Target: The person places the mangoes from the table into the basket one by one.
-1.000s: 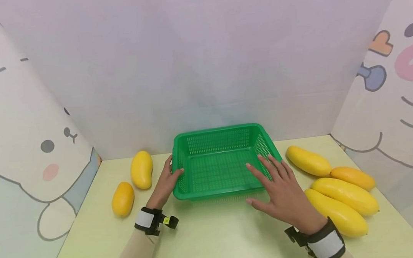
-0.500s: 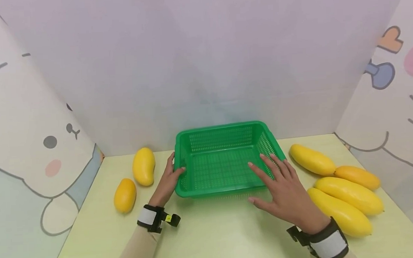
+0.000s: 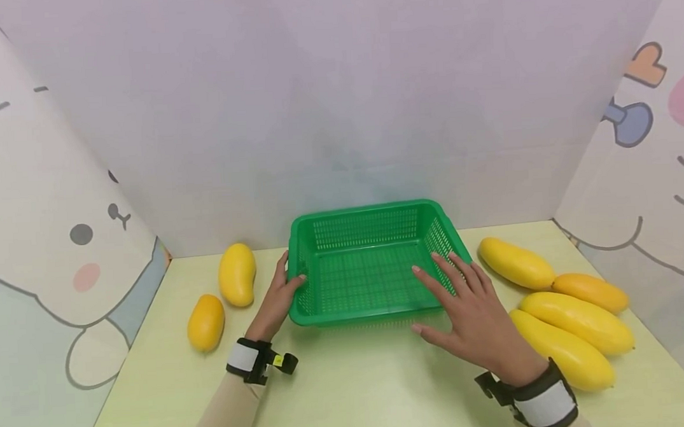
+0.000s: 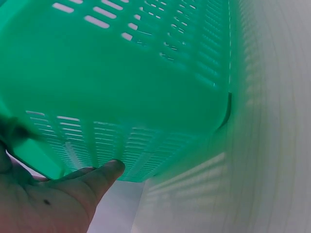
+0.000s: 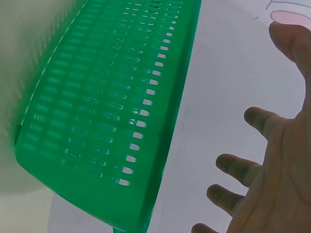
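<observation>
Hands at the green basket (image 3: 367, 263)

Left hand (image 3: 274, 302) clasped its left rim; right hand (image 3: 472, 316), fingers spread, hovered at the right edge, holding nothing.

light is bright, soft and even, seemingly from above; no glare. the green basket (image 3: 373, 263) throws only a faint shadow on the worktop (image 3: 355, 378) between the left hand (image 3: 277, 299) and the right hand (image 3: 472, 316). the head view is sharp, its walls bending at the edges. both wrist views are soft, the basket wall blurred close to the lens.
</observation>
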Action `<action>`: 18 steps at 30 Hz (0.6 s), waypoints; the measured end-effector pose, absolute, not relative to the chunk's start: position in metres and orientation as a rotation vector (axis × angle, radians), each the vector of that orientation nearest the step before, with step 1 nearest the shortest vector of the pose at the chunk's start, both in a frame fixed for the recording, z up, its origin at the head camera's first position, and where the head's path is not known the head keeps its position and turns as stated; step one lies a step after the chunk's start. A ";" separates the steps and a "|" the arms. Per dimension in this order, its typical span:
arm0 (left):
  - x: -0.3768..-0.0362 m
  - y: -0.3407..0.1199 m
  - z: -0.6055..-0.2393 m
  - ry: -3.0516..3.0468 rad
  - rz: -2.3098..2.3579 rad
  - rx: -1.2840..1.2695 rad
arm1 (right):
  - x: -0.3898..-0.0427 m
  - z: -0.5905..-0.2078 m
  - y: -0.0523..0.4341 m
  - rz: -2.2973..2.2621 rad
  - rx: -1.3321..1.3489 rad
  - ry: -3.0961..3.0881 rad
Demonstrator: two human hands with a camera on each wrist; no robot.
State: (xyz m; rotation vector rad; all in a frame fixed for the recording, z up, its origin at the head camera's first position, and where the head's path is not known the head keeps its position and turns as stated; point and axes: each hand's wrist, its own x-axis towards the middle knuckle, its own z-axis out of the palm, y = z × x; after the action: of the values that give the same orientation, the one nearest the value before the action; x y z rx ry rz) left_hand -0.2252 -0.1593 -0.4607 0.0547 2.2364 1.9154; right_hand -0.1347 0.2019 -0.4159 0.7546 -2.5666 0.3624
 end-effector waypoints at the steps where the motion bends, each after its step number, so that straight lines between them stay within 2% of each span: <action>1: -0.225 -0.159 -0.460 2.237 1.914 0.052 | -0.135 -0.416 0.202 0.362 0.753 -2.567; 18: -0.226 -0.159 -0.463 2.254 1.912 0.078 | -0.134 -0.410 0.205 0.344 0.735 -2.564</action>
State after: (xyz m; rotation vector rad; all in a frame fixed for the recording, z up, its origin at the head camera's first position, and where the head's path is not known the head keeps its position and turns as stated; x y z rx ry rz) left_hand -0.2264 -0.1593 -0.4628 0.0781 2.2537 1.9117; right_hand -0.1337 0.2053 -0.4103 0.7346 -2.5638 0.3439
